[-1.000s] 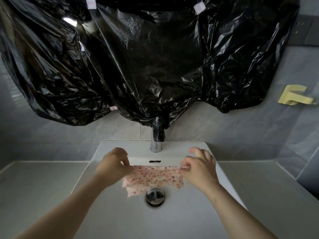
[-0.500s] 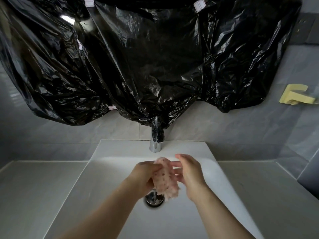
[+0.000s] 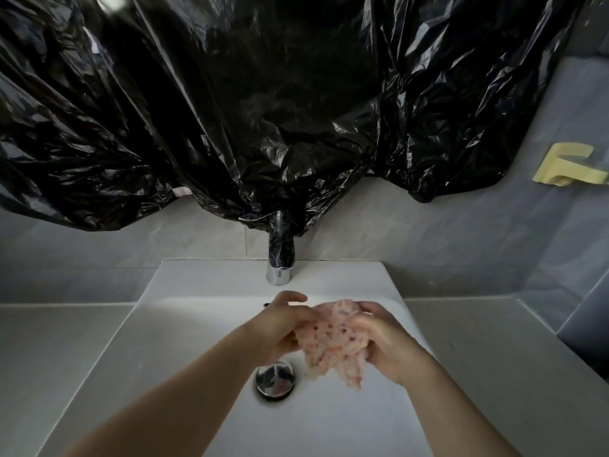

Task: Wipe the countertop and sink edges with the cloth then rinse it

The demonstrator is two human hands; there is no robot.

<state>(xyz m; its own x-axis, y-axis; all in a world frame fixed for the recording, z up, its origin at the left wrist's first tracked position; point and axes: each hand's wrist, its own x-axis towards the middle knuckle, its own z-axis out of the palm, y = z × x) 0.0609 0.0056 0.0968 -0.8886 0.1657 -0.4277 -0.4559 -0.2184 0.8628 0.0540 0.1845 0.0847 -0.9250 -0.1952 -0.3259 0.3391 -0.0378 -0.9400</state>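
Observation:
A pink speckled cloth (image 3: 333, 344) is bunched up between both hands over the white sink basin (image 3: 184, 324). My left hand (image 3: 280, 324) grips its left side, and my right hand (image 3: 385, 338) grips its right side. The cloth's loose lower corners hang down just right of the chrome drain (image 3: 275, 380). The chrome faucet (image 3: 280, 258) stands behind the hands at the back rim. No running water is visible. The grey countertop (image 3: 49, 351) lies on both sides of the basin.
Black plastic sheeting (image 3: 263, 110) hangs over the wall above the faucet and drapes onto its top. A yellow holder (image 3: 566, 166) is fixed to the tiled wall at right. The counter's right part (image 3: 494, 341) ends at a side wall.
The cloth was stretched flat between both hands, then folded into my left hand. Now both hands hold it crumpled together, slightly further right over the basin.

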